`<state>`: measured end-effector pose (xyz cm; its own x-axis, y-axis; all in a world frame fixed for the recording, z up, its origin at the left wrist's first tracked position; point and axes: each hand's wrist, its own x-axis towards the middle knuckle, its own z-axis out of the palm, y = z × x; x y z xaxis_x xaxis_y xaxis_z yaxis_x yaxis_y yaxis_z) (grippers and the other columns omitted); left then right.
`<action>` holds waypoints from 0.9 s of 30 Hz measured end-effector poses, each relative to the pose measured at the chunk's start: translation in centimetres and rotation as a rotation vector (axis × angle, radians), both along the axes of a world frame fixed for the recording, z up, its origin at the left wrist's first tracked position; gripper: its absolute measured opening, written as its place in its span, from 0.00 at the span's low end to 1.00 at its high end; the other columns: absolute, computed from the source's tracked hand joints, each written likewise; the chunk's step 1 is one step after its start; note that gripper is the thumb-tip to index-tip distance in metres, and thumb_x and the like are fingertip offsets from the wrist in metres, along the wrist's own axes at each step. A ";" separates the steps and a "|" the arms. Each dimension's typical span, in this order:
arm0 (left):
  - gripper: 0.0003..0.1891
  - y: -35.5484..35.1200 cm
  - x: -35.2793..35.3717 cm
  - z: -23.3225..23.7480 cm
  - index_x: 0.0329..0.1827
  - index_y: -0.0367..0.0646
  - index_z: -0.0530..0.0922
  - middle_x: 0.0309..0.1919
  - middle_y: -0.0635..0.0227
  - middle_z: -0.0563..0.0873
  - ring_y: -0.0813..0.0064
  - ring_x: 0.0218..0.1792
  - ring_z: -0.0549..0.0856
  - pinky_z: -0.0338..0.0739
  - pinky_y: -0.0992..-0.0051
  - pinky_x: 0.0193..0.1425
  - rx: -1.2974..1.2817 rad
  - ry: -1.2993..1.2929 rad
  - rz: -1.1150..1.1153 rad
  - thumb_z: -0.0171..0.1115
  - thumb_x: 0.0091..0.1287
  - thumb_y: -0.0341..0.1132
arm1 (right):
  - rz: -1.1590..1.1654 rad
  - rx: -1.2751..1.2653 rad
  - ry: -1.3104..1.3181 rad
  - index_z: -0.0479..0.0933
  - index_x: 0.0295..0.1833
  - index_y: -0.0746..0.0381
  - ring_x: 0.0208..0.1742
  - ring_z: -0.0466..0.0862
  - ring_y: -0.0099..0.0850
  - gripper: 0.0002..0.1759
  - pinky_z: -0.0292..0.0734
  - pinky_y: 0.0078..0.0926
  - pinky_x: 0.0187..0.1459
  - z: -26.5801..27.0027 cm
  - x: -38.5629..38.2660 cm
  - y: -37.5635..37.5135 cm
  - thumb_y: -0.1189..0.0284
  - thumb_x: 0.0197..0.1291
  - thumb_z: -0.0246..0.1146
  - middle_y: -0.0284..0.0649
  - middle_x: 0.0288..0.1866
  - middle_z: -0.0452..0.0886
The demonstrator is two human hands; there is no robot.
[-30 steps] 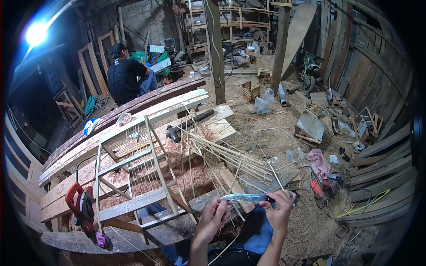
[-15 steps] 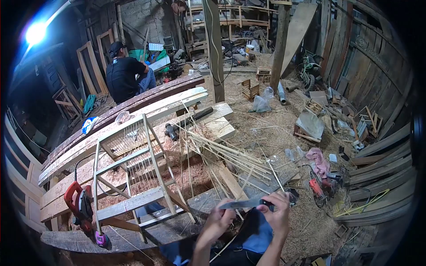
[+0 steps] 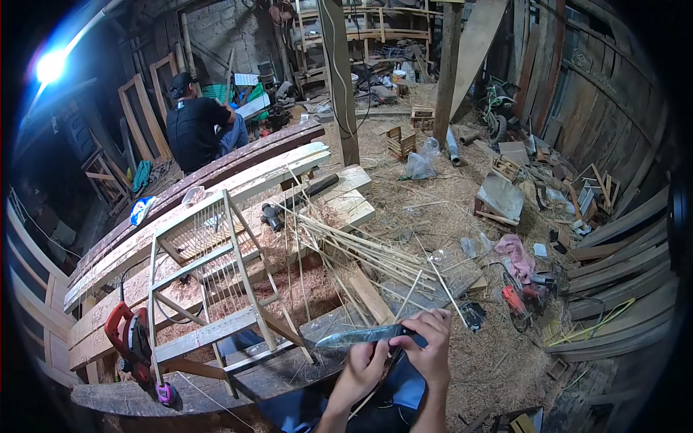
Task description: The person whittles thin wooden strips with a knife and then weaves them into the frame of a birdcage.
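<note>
R hand (image 3: 427,340): fingers wrapped tight around knife (image 3: 359,336) handle. Knife is in the air in front of torso, above near edge of tabletop (image 3: 108,398), blade pointing L, approx. level. L hand (image 3: 365,366): fingers curled, thumb up just under blade, right beside R hand; can't tell if it grips anything or touches the blade. Pale strip (image 3: 410,293) shows just behind knife; unclear if held.

Risk (my call): L thumb is v. close to the blade, so a slip or a twist of R wrist could nick it, esp. w/ bare skin & no gloves. Loose R grip = knife could drop toward lap.

Further out: wood frame (image 3: 209,335) on tabletop, L of hands; a bump by an elbow could tip it. Thin strips (image 3: 368,244) piled loosely beyond, hammer (image 3: 273,216) nr them. Red power tool (image 3: 127,333) at far L. Co-worker (image 3: 196,133) seated in bkgd, well apart.
</note>
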<state>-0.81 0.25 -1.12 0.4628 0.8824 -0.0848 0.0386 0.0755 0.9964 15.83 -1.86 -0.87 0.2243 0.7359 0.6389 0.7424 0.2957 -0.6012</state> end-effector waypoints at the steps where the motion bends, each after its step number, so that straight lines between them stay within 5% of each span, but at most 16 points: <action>1: 0.10 -0.1 -0.1 0.3 0.40 0.33 0.78 0.24 0.69 0.75 0.85 0.28 0.71 0.67 0.73 0.30 0.022 0.092 -0.012 0.56 0.80 0.31 | -0.003 -0.001 0.000 0.86 0.37 0.58 0.38 0.79 0.33 0.24 0.65 0.37 0.51 0.0 0.1 -0.1 0.48 0.47 0.77 0.31 0.31 0.82; 8: 0.10 -0.6 0.5 3.1 0.41 0.31 0.78 0.24 0.58 0.76 0.78 0.28 0.74 0.70 0.67 0.32 0.257 0.176 0.063 0.57 0.79 0.31 | -0.006 0.010 -0.014 0.86 0.36 0.57 0.38 0.79 0.31 0.24 0.65 0.36 0.51 -1.1 0.9 -0.2 0.47 0.46 0.78 0.30 0.32 0.83; 10: 0.10 -0.4 0.6 2.9 0.44 0.33 0.79 0.26 0.73 0.75 0.83 0.29 0.71 0.67 0.74 0.30 0.252 0.164 0.025 0.56 0.80 0.33 | -0.018 0.012 -0.012 0.86 0.35 0.57 0.38 0.79 0.31 0.24 0.64 0.36 0.51 -1.0 1.3 -0.2 0.47 0.45 0.78 0.29 0.32 0.83; 12: 0.11 -0.6 0.9 2.9 0.44 0.34 0.79 0.26 0.74 0.75 0.83 0.28 0.71 0.67 0.76 0.30 0.237 0.114 0.061 0.56 0.80 0.34 | -0.031 0.048 -0.046 0.86 0.35 0.57 0.39 0.79 0.33 0.22 0.65 0.37 0.51 -0.7 1.8 -0.6 0.49 0.50 0.77 0.32 0.31 0.82; 14: 0.11 -0.8 -0.3 3.5 0.45 0.35 0.79 0.26 0.71 0.77 0.83 0.28 0.73 0.70 0.76 0.32 0.134 0.072 0.156 0.55 0.81 0.34 | -0.496 0.023 0.151 0.85 0.37 0.59 0.40 0.79 0.37 0.21 0.65 0.39 0.51 -3.2 4.2 -0.9 0.51 0.56 0.75 0.35 0.33 0.82; 16: 0.11 -1.0 -3.6 5.8 0.47 0.35 0.80 0.27 0.73 0.77 0.85 0.29 0.75 0.72 0.77 0.34 0.081 0.156 0.221 0.55 0.81 0.36 | -0.673 -0.097 0.067 0.83 0.39 0.64 0.45 0.78 0.42 0.25 0.66 0.41 0.50 -5.0 9.8 -3.9 0.49 0.63 0.70 0.39 0.36 0.82; 20: 0.11 0.2 -3.1 2.4 0.48 0.37 0.80 0.28 0.75 0.77 0.87 0.29 0.73 0.69 0.80 0.33 0.076 0.063 0.185 0.54 0.82 0.36 | -0.590 0.010 0.067 0.84 0.44 0.66 0.50 0.76 0.40 0.30 0.69 0.41 0.55 -4.6 7.7 -4.9 0.46 0.65 0.68 0.41 0.43 0.81; 21: 0.11 0.8 -2.2 1.8 0.48 0.37 0.79 0.28 0.76 0.76 0.88 0.28 0.71 0.67 0.80 0.32 -0.010 0.007 0.147 0.54 0.82 0.36 | -0.513 0.083 0.134 0.84 0.42 0.63 0.46 0.77 0.40 0.29 0.66 0.45 0.56 -3.6 6.5 -3.6 0.44 0.62 0.70 0.37 0.35 0.81; 27: 0.10 0.5 -0.4 1.0 0.49 0.37 0.79 0.29 0.81 0.76 0.91 0.29 0.69 0.63 0.82 0.30 -0.194 -0.128 0.114 0.56 0.82 0.37 | -0.052 -0.045 0.093 0.84 0.37 0.60 0.38 0.79 0.39 0.25 0.66 0.38 0.52 0.0 0.8 -0.8 0.47 0.57 0.73 0.36 0.31 0.81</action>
